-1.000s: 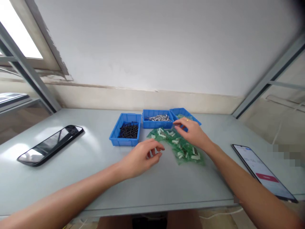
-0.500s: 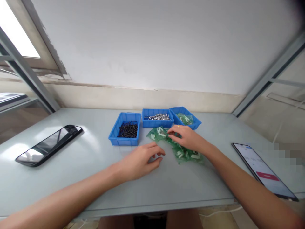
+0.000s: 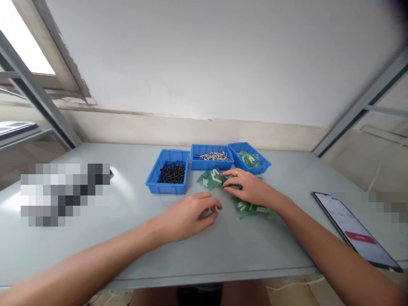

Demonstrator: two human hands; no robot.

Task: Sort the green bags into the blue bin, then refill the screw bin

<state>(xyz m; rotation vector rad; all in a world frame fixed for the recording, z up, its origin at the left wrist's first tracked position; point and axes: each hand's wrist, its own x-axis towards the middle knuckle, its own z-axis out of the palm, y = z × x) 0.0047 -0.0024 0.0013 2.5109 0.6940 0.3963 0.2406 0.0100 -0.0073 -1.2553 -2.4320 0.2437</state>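
Observation:
Several green plastic bags [image 3: 209,179] with white and metal pieces inside lie on the grey table. My right hand [image 3: 250,187], with a ring on one finger, rests over them, its thumb and fingers apart at the leftmost bag. Nothing shows gripped between them. My left hand [image 3: 194,214] hovers low over the table left of the bags, fingers curled loosely and apart from the thumb, holding nothing. Behind the hands stand a blue bin of black screws [image 3: 153,187], a blue bin of silver screws or nails [image 3: 212,165] and a blue bin [image 3: 234,148] with green bags.
A phone [image 3: 357,231] with a lit screen lies at the right of the table [image 3: 134,263]. A blurred-out dark object [image 3: 65,195] lies at the left. Metal frame posts flank the table, and a wall [image 3: 204,76] rises behind.
My right hand has shifted slightly left and down over the bags, its fingers more stretched out. My left hand has hardly moved.

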